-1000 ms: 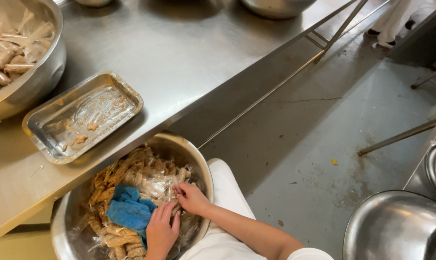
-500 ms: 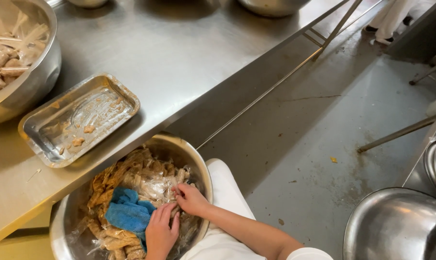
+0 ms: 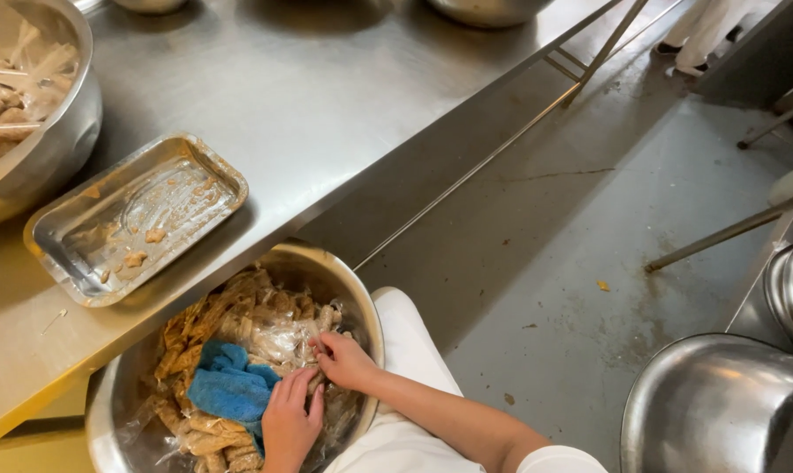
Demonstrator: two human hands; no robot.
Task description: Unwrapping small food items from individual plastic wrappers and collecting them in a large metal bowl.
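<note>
Both hands work inside the steel bowl: the right hand pinches a plastic-wrapped roll with nearly closed fingers, the left hand rests flat, holding nothing, beside the blue cloth; peel gently, steadying the pile beneath.

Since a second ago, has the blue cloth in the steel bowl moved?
No. The blue cloth lies in the same spot against the steel bowl's rim, with the left hand at its edge.
</note>
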